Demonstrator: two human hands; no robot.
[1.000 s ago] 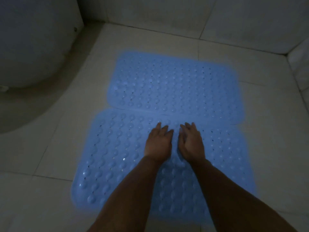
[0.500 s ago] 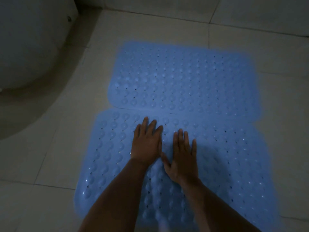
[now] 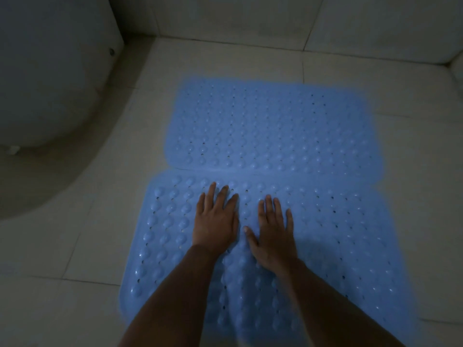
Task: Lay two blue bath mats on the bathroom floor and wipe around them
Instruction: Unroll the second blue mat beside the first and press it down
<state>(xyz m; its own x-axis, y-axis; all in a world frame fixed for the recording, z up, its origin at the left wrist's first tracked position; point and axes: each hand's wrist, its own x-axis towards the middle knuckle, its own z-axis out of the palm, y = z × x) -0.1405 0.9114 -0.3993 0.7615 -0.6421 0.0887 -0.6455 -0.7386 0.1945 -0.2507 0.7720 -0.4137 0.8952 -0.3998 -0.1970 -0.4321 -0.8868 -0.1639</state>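
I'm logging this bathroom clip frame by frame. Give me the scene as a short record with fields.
place: tiled floor, dim light
near mat: blue, lying flat
far mat: blue, flat, edge meeting the near mat
left hand: flat on near mat, fingers straight
right hand: flat on near mat, fingers spread
fixture: white, rounded, at left
cloth: none in view
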